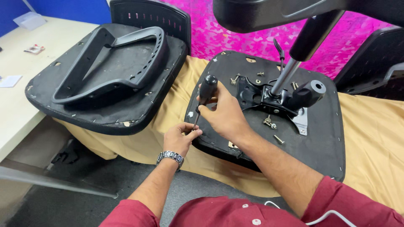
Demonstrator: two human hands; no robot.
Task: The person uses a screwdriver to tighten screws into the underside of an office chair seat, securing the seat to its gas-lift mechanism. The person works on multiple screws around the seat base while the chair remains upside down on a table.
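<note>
1. Landmark: upturned chair seat [324, 138], black underside facing up, lying on a tan cloth [374, 138]
2. R hand [223, 115] sits over the seat's near-left edge, fingers wrapped tight round the black handle of a screwdriver [205, 96]; handle knob points up, shaft slants down to the seat's left rim
3. L hand [179, 138] is just off the seat's near-left edge, thumb & forefinger pinched narrow at the screwdriver tip; whatever they pinch is too small to tell
4. L wrist wears a metal watch [170, 157], below the seat's left edge
5. Tilt mechanism [269, 98], black metal plate, sits at the seat's centre w/ a gas cylinder [294, 63] rising from it up & to the right
6. Loose bolts [271, 124] lie on the seat just below the mechanism; more near its top-left
7. Second seat pan [105, 84] w/ a black armrest loop [113, 59] on top lies well left of the landmark seat, partly on a pale desk [25, 92]
8. Pink patterned sheet [235, 33] lies beyond the seat's far edge
9. Both sleeves are dark red
</note>
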